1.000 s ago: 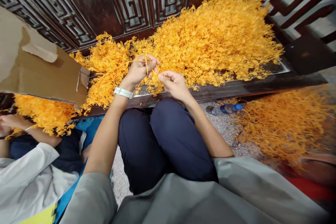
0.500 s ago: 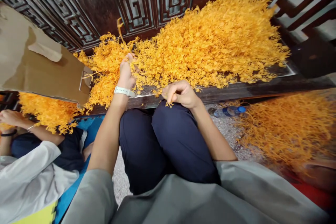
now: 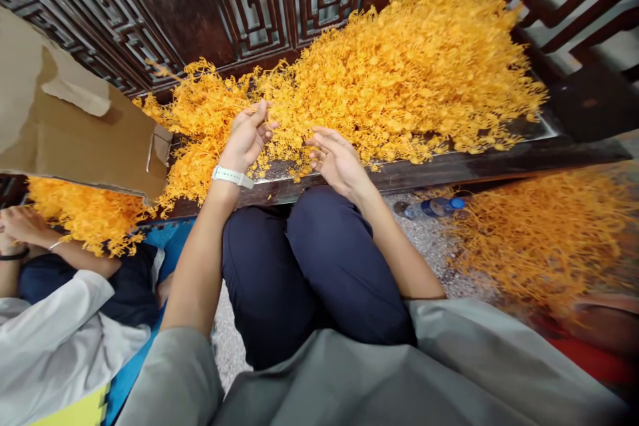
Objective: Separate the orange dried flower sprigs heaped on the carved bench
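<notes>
A large heap of small, branched, orange-yellow pieces, plastic-looking (image 3: pixel 424 66), covers the dark wooden bench (image 3: pixel 399 176). My left hand (image 3: pixel 248 136), with a pale watch band at the wrist, hovers over the near left part of the heap. Its fingers are loosely curled and apart, and I see nothing in them. Close to the bench's front edge, my right hand (image 3: pixel 335 158) faces it with fingers spread and nothing visible between them. A smaller pile of longer yellow stems (image 3: pixel 200 96) lies left of my left hand. Above it a yellow strand (image 3: pixel 160 70) is blurred.
A cardboard box (image 3: pixel 94 126) stands at the left. Beyond it, another person's hands (image 3: pixel 24 226) are near more yellow pieces (image 3: pixel 84 210). On the floor at right are a water bottle (image 3: pixel 434 208) and a mass of orange stems (image 3: pixel 549 239). Carved wooden panels (image 3: pixel 249 0) rise behind.
My right hand has let go of a small yellow piece and moved up from my knee toward the heap. My left hand has opened; the upright strand beyond it is now farther left.
</notes>
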`<state>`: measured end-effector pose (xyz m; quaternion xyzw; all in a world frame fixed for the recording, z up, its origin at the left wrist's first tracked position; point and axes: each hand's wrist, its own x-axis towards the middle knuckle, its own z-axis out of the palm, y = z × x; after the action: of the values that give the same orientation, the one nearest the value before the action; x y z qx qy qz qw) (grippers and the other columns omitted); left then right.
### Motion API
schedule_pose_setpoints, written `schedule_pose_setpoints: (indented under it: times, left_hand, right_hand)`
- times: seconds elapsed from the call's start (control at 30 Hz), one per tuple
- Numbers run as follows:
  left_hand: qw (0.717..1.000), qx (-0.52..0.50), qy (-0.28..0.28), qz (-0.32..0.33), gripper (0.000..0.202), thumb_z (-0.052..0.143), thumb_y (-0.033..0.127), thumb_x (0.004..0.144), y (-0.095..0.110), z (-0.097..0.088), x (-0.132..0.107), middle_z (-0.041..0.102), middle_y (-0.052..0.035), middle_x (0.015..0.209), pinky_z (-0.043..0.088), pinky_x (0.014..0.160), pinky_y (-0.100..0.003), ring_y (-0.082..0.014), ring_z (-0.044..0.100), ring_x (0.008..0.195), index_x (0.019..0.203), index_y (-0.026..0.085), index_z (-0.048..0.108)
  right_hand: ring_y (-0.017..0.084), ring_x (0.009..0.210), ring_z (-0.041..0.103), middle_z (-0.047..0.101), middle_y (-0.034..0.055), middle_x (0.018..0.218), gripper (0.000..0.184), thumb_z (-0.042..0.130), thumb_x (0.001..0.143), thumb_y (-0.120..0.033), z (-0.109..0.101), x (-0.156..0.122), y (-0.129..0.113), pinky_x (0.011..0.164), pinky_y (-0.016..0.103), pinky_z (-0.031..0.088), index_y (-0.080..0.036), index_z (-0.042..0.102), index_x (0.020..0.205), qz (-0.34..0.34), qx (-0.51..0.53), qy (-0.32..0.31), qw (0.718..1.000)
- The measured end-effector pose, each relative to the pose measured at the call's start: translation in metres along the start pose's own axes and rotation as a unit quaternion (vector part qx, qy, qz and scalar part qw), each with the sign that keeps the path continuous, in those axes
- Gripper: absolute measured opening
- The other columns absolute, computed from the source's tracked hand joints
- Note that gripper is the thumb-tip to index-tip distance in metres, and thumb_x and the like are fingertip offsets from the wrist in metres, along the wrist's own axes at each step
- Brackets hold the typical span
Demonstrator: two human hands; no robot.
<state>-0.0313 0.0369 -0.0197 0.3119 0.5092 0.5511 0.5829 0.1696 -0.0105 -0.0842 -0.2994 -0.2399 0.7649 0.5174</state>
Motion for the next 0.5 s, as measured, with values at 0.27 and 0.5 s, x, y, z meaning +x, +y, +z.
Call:
schedule_pose_setpoints:
  times: [0.27,0.5]
  left_hand:
    - [0.994,0.089,-0.057,-0.010,0.008,0.070,0.014,0.100,-0.002,0.021,-0.014,0.065,0.0021,0.071,0.046,0.049,-0.017,-0.0080,0.069,0.054,0.095,0.016,0.065]
    - [0.996,0.028,0.088,-0.001,0.020,0.055,0.008,0.101,0.001,0.033,-0.001,0.055,0.0047,0.058,0.023,0.040,-0.016,-0.0040,0.046,0.040,0.084,0.018,0.059]
  right_hand:
    - [0.009,0.051,0.046,0.061,-0.0045,0.064,0.053,0.090,0.076,-0.070,0.009,0.001,0.007,0.050,0.024,0.036,-0.023,0.070,0.089,-0.151,-0.148,-0.041,0.977]
    - [0.011,0.058,0.052,0.062,-0.0008,0.069,0.041,0.082,0.091,-0.062,0.017,-0.016,-0.007,0.056,0.027,0.042,-0.023,0.079,0.082,-0.342,-0.275,-0.121,0.891]
